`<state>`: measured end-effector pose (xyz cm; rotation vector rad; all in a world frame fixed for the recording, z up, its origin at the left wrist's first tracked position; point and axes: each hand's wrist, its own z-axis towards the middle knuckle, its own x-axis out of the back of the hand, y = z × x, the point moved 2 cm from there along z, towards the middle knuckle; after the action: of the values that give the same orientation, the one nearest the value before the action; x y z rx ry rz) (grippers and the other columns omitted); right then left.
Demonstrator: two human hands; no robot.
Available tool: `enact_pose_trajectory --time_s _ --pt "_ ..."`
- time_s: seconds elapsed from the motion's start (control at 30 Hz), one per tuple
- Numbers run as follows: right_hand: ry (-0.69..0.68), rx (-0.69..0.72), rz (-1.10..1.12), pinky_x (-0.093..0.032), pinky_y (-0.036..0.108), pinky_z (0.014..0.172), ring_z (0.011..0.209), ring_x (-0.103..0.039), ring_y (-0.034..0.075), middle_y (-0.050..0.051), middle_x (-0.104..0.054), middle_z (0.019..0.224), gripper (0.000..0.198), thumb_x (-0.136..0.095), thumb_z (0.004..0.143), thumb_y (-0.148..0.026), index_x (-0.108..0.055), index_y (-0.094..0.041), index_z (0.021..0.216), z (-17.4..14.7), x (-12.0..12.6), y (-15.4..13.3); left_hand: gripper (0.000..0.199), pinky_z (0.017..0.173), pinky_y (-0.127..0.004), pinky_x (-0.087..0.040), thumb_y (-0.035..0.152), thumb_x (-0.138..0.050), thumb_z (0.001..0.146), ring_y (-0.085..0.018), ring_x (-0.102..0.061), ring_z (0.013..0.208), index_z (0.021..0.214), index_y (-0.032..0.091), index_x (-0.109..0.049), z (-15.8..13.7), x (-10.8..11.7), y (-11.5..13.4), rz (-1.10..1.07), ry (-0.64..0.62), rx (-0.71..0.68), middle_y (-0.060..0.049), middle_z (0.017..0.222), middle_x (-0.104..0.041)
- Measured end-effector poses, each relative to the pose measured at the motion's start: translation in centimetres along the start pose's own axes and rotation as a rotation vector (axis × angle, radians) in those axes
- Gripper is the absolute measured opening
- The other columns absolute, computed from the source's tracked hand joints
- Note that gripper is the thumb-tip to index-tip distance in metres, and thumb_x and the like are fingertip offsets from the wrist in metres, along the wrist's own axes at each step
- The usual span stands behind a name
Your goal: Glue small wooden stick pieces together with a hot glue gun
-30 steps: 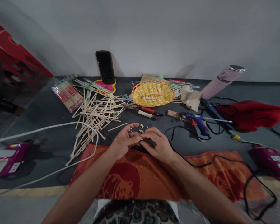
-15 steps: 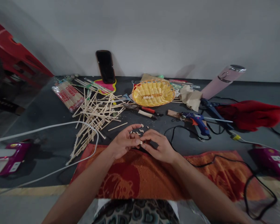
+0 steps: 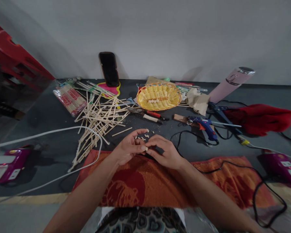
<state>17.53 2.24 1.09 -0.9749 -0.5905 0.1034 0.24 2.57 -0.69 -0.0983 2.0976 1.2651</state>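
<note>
My left hand (image 3: 130, 147) and my right hand (image 3: 165, 152) meet over the near edge of the orange towel (image 3: 160, 187). Both pinch a tiny pale wooden piece (image 3: 146, 149) between their fingertips; its exact shape is too small to make out. Several short cut bits of stick (image 3: 146, 136) lie on the dark table just beyond my fingers. Left of them a heap of thin wooden sticks (image 3: 97, 116) is spread out, with one single stick (image 3: 122, 131) lying apart. A yellow woven basket (image 3: 168, 105) farther back holds a few small pale flower-like pieces (image 3: 153, 101).
Pliers (image 3: 150, 116) lie before the basket. A blue glue gun (image 3: 205, 126) rests at right, its black cord crossing the towel. A phone (image 3: 109, 69) leans on the wall. A pink flask (image 3: 229, 84), red cloth (image 3: 259, 119), packaged sticks (image 3: 70, 100) and a white cable (image 3: 63, 128) are around.
Hardly anything differs. Both hands keep the same pinch on the small wooden piece, and the view has shifted very slightly.
</note>
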Motion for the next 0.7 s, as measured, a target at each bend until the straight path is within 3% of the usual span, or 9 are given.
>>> enact_pose_trajectory --time_s 0.43,0.7 --pt "-0.017 -0.002 -0.012 -0.052 0.034 0.081 0.089 -0.06 0.017 0.006 -0.064 0.092 0.015 -0.058 0.087 -0.019 -0.061 -0.021 0.102 -0.04 -0.05 0.17 0.071 0.064 -0.022 -0.047 0.014 -0.077 0.066 -0.01 -0.059 0.061 0.129 0.019 -0.044 -0.03 -0.09 0.12 0.022 -0.006 -0.024 0.002 0.068 -0.061" --pt "-0.025 0.008 -0.033 -0.052 0.034 0.084 0.095 -0.059 0.017 0.008 -0.062 0.099 0.025 -0.056 0.087 -0.016 -0.06 -0.021 0.112 -0.09 -0.31 0.11 0.069 0.064 -0.022 -0.049 0.014 -0.078 0.065 -0.009 -0.061 0.061 0.127 0.02 -0.047 -0.03 -0.15 -0.01 -0.03 0.025 -0.004 0.002 0.071 -0.063"
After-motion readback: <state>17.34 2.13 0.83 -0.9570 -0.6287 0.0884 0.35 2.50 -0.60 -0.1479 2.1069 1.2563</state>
